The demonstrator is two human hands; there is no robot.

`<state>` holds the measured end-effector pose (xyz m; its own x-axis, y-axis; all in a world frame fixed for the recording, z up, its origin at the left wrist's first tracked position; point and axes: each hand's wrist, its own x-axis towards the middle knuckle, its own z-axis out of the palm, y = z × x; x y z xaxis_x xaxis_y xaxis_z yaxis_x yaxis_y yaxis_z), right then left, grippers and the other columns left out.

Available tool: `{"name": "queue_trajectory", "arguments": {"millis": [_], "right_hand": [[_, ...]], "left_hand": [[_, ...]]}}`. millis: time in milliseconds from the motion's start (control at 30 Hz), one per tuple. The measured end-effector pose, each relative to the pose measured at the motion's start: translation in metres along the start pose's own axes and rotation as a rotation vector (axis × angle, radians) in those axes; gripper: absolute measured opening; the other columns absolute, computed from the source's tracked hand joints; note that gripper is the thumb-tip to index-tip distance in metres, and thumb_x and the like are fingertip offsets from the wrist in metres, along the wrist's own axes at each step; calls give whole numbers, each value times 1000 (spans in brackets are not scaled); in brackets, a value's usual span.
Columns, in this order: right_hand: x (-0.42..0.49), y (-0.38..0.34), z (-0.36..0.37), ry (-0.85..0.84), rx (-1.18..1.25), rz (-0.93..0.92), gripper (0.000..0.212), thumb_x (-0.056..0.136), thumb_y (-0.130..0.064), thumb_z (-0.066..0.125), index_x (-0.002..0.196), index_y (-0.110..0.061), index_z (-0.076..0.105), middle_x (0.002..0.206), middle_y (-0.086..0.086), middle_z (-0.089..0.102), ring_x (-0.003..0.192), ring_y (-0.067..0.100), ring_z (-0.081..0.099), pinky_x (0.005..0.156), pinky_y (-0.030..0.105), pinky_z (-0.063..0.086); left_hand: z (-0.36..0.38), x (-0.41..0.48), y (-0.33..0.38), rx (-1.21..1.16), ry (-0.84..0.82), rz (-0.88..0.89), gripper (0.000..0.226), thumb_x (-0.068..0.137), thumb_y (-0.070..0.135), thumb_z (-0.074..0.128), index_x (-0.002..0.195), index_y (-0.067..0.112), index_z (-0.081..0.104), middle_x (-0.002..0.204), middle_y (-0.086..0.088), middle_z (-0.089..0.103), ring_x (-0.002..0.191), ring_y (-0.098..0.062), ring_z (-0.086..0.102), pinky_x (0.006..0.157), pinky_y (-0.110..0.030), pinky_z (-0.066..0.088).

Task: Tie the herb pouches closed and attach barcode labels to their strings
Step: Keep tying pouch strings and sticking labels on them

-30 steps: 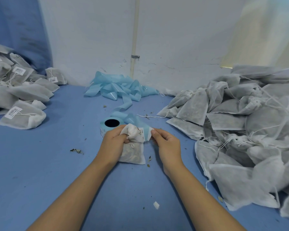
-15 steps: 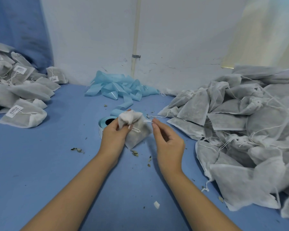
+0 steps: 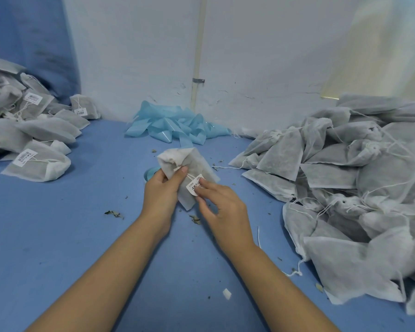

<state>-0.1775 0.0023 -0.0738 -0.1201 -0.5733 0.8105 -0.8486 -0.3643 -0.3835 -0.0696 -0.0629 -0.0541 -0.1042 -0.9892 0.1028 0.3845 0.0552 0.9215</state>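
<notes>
White non-woven fabric makes up the small herb pouch (image 3: 189,168) held up over the blue table (image 3: 58,236), just in front of the person. Its neck is bunched shut, and the thin white drawstring (image 3: 189,176) comes off the gather and runs down across the pouch face.

The left hand (image 3: 162,190) grips the pouch from the side, its thumb pressed across the cloth just below the gathered neck, where the string leaves it. The right hand (image 3: 222,202) pinches a small white barcode label (image 3: 195,185) between thumb and fingertips, against the front of the pouch and at the string.

Judged from this, the tying looks done for this pouch and the labelling step is in hand: the sticker is being closed around the string. Whether it is already stuck fast cannot be told.

The next move likely calls for squeezing the label flat so it grips the string, then laying the pouch with the heap of labelled grey-white pouches (image 3: 34,140) at the far left. A fresh one would come from the big pile of unlabelled pouches with loose strings (image 3: 357,176) on the right.

A pale blue label roll (image 3: 151,173) sits on the table, mostly hidden behind the left hand, with a tangle of light blue backing tape (image 3: 175,125) near the wall. Dry herb crumbs (image 3: 114,213) lie scattered about.
</notes>
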Motion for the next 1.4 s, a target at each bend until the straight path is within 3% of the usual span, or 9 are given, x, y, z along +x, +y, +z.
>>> {"name": "queue_trajectory", "arguments": {"millis": [133,400,600,800,1000,1200,1267,1333,1400], "right_hand": [[1,1,-3,-66,-122,51,27,77,-9,68,98,-23,76,113,-13,69,95,12,58,77,19,46],[5,-2,-7,-138,390,567,49,86,-25,68,129,-30,44,119,-28,48,104,-7,52,85,11,42],[10,5,-14,-146,825,863,15,84,-13,70,98,-14,66,95,7,73,85,16,69,73,23,54],[12,8,-16,-20,933,944,24,88,-18,65,105,-1,63,106,20,69,96,29,66,92,42,51],[11,11,-16,-7,989,923,21,89,-17,64,103,-2,65,97,13,72,87,20,68,83,33,55],[12,15,-17,17,1027,953,14,86,-24,67,94,-13,68,84,-1,70,75,9,64,66,19,52],[12,17,-17,19,1024,963,16,83,-27,70,93,-15,68,81,-4,71,70,7,63,62,18,50],[12,17,-17,23,1026,968,16,83,-26,70,94,-14,69,80,-5,72,69,6,64,62,17,51],[12,17,-16,40,1042,982,13,85,-22,69,95,-14,69,82,-3,71,69,8,65,62,17,51]], "left_hand": [[-1,-1,-1,11,25,2,4,87,20,67,89,16,69,88,-2,74,83,-17,69,79,-32,54],[1,-3,0,70,-72,-40,12,84,31,70,84,18,70,82,0,75,73,-14,71,63,-25,56],[0,-9,1,72,-242,-118,38,67,45,73,94,18,71,95,-5,74,89,-20,71,81,-35,55],[-3,-11,-2,144,-392,-196,30,84,27,68,109,12,67,99,-3,74,91,-18,72,67,-19,55],[-7,-7,0,58,-440,-261,32,79,28,68,105,10,67,98,-9,74,87,-24,72,63,-21,56],[1,-10,7,212,-184,-18,24,91,27,61,74,10,62,56,-5,62,44,-12,55,44,-19,44],[4,-4,19,-213,-125,-18,11,90,18,61,98,12,63,91,-1,70,75,-8,68,60,-20,53],[2,3,29,-529,-90,-55,61,86,11,62,141,12,37,142,1,48,116,-13,60,82,-33,57],[-1,4,29,-536,-110,-69,81,89,4,57,152,13,6,153,4,32,122,-14,55,87,-38,54]]}}
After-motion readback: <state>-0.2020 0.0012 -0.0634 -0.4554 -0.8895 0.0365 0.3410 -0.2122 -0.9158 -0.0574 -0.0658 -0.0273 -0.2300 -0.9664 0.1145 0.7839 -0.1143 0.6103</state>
